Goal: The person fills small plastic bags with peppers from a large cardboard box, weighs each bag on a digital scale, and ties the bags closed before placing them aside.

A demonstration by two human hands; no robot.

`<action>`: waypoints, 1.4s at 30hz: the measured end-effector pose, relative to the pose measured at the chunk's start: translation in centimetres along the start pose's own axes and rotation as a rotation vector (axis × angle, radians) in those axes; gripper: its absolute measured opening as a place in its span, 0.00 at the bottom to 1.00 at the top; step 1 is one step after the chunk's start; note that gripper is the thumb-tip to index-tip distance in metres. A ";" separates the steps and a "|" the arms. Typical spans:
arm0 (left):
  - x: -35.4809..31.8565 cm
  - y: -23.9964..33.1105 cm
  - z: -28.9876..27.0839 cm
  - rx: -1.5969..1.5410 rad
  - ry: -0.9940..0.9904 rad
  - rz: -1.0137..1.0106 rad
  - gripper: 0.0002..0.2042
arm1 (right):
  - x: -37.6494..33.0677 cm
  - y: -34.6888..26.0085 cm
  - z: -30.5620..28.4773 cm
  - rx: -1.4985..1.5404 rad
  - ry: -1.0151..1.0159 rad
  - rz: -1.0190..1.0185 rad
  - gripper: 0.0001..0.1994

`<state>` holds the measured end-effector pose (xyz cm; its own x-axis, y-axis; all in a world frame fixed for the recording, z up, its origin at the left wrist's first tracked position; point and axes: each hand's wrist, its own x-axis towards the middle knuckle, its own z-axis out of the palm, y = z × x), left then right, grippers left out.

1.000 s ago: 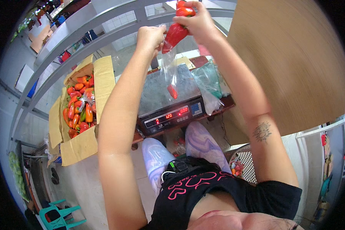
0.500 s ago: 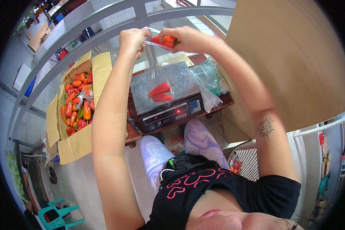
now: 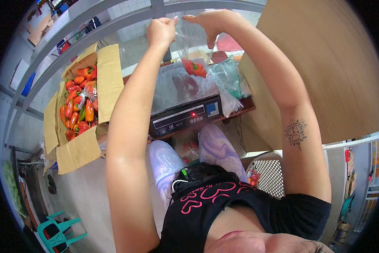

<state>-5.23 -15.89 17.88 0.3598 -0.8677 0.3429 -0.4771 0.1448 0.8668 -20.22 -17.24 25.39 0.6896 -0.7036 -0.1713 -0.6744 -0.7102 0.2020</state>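
Above the scale: both hands are raised and hold a clear plastic bag (image 3: pixel 192 44) by its mouth.
Left hand (image 3: pixel 160 31): its grip is pinched shut on the bag's left top edge, fingers curled into a loose fist.
Right hand (image 3: pixel 210 23): its grip is closed on the bag's right top edge, thumb pointing down, fingers bent over the film.
Bag: thin, see-through and wrinkled; it hangs between the two hands with its lower end over the platform of the scale (image 3: pixel 184 103).
Peppers in the bag (image 3: pixel 194 67): red with green stems, gathered at the bottom of the bag; I cannot tell whether they rest on the platform or hang just above it.
Scale: a dark electronic one with a steel platform, a front display and a keypad, standing on a low reddish worktop (image 3: pixel 244 107).
Beside the scale: a bundle of greenish plastic bags (image 3: pixel 228 78) lies just right of the platform.
Cardboard box (image 3: pixel 82 101): open, well to the left, filled with red, orange and a few green peppers.
Change from half a second earlier: the hands grip the bag mouth closer together and nearer the top of the view; the red peppers once held at the mouth are no longer there, and the display, then showing red digits, now shows only a small red light.
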 end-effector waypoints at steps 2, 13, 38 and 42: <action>-1.0 -1.1 0.4 -0.008 -0.017 -0.022 0.16 | 0.5 -0.8 1.0 0.001 -0.026 0.038 0.57; -5.2 -7.9 -1.6 0.344 -0.225 -0.020 0.19 | 4.2 -2.6 4.3 0.539 0.595 -0.501 0.11; -12.4 -9.6 -1.4 0.120 -0.184 -0.077 0.15 | 20.7 -38.8 7.2 0.879 0.072 -1.044 0.15; -13.7 -12.0 -2.0 -0.002 -0.124 -0.006 0.13 | 22.8 -45.5 12.5 0.862 -0.197 -0.426 0.20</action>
<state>-2.88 -4.78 3.47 0.2601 -0.9208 0.2906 -0.4734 0.1407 0.8695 22.89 -1.30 0.27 0.9164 -0.3200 -0.2405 -0.3950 -0.6244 -0.6738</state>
